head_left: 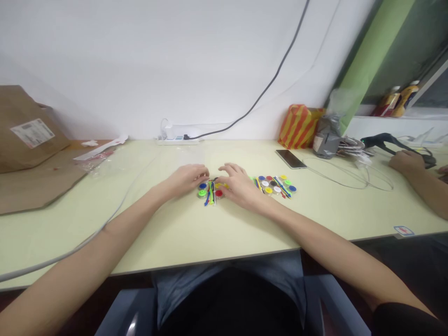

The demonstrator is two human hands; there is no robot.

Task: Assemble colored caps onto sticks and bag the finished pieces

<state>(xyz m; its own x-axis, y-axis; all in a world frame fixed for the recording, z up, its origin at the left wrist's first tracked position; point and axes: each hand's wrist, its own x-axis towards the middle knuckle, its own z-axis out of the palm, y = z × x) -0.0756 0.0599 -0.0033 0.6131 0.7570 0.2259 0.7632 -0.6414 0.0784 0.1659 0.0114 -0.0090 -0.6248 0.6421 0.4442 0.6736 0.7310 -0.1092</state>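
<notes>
Both my hands rest on a pale green table (pixel 182 228) over a small cluster of coloured round pieces and thin sticks (pixel 209 192). My left hand (pixel 187 178) lies with curled fingers on the cluster's left and far side. My right hand (pixel 237 184) has its fingers spread and bent over the cluster's right side, touching it. Whether either hand grips a piece is hidden by the fingers. A second group of round pieces and sticks (pixel 276 185) lies just right of my right hand.
A phone (pixel 290 158) lies behind the second group, with a striped orange bag (pixel 299 126) and a grey bag (pixel 327 133) further back. Another person's hand (pixel 406 162) is at the far right. A power strip (pixel 177 137) sits by the wall, brown paper packaging (pixel 31 154) at left.
</notes>
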